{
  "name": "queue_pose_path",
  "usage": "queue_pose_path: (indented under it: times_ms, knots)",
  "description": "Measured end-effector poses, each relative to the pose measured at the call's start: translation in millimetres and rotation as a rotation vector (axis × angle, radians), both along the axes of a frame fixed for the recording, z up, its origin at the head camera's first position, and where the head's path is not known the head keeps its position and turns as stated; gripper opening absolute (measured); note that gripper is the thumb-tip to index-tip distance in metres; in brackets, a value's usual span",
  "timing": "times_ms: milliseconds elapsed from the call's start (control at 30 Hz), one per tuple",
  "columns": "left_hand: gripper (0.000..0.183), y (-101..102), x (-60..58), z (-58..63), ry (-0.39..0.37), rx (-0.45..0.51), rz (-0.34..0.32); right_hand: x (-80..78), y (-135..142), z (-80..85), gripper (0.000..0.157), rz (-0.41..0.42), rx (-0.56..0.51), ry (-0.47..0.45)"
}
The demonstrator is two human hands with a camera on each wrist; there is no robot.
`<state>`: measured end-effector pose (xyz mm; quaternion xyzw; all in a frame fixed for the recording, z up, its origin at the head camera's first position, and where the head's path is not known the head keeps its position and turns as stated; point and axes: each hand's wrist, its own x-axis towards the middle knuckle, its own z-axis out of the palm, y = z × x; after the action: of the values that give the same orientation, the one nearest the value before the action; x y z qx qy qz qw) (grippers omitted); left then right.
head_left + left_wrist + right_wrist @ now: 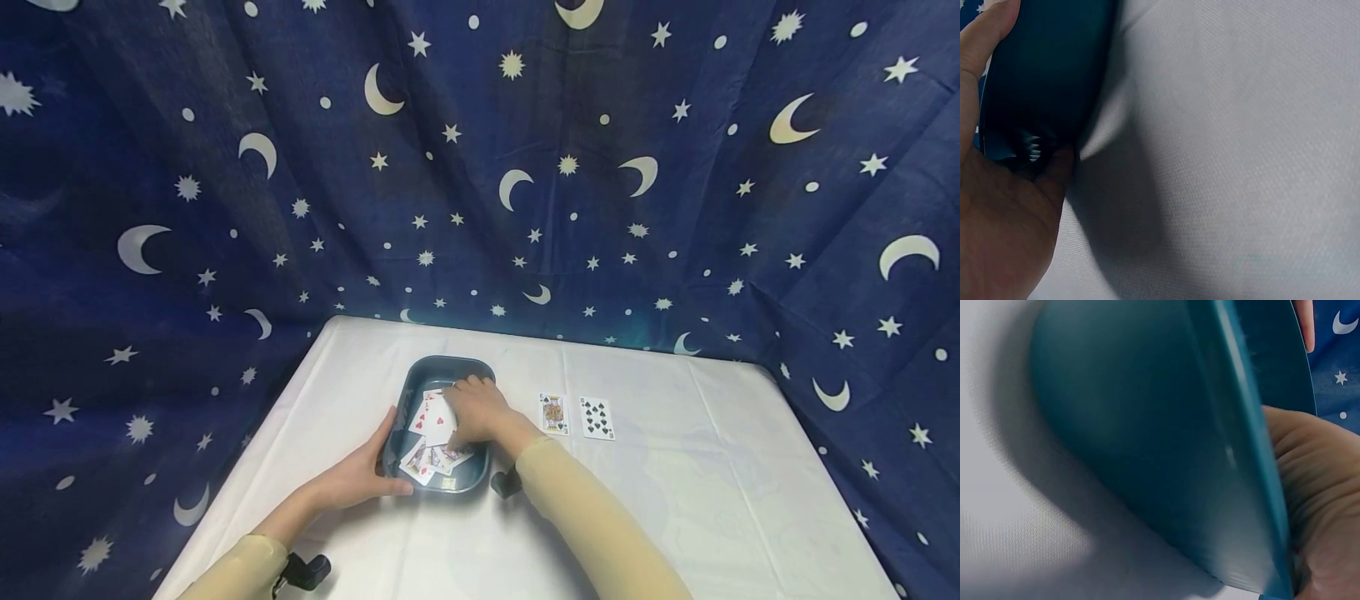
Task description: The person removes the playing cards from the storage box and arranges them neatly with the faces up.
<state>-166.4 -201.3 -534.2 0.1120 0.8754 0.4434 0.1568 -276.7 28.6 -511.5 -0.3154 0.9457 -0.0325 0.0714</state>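
Observation:
A dark teal, rounded plastic tray [437, 363] stands on the table, with several playing cards [440, 423] loosely overlapping inside. Heart cards lie in the middle and face cards [420, 461] towards the near side. My left hand [352, 477] grips the tray's near left corner, thumb along the near side and fingers at the left wall, as the left wrist view also shows. Over the right rim reaches my right hand [483, 412], down among the cards, thumb and fingers spread apart. Its fingertips are hidden, so whether it pinches a card is unclear; the tray wall [1129, 425] fills much of the right wrist view.
Right of the tray, a spade face card [553, 414] and a spade number card [597, 418] lie face up side by side on the white tablecloth [675, 500]. A dark blue curtain [465, 183] with moons and stars hangs around the back and sides.

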Motion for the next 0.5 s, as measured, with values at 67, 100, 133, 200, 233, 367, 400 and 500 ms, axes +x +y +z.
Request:
queue_pose_path:
  times_ms: [67, 100, 133, 200, 233, 367, 400, 500]
  knots:
    - [0.122, 0, -0.2, -0.4, 0.007, 0.0, 0.001, -0.1, 1, -0.4, 0.099, -0.002, -0.014, -0.01]
    - [0.122, 1, -0.3, -0.5, 0.007, 0.001, 0.001, -0.2, 2, -0.2, 0.098, -0.002, -0.017, -0.011]
    - [0.122, 1, -0.4, -0.5, 0.008, 0.0, 0.002, -0.1, 3, 0.3, 0.097, -0.002, -0.025, -0.009]
    - [0.122, 1, -0.7, -0.4, 0.006, -0.002, 0.004, 0.4, 5, 2.4, 0.093, 0.001, -0.042, -0.01]
    - [0.123, 1, -0.8, -0.4, 0.006, -0.002, 0.004, 0.5, 5, 3.6, 0.092, 0.005, -0.054, -0.008]
    - [0.125, 1, -0.8, -0.7, 0.002, -0.021, 0.01, 2.0, 10, 11.1, 0.092, 0.017, -0.117, -0.014]
    - [0.126, 1, -0.8, -0.8, 0.004, -0.023, 0.011, 2.4, 11, 13.1, 0.092, 0.018, -0.136, -0.015]
    - [0.128, 1, -0.7, -0.7, 0.005, -0.028, 0.018, 3.3, 17, 18.7, 0.095, 0.015, -0.168, -0.008]
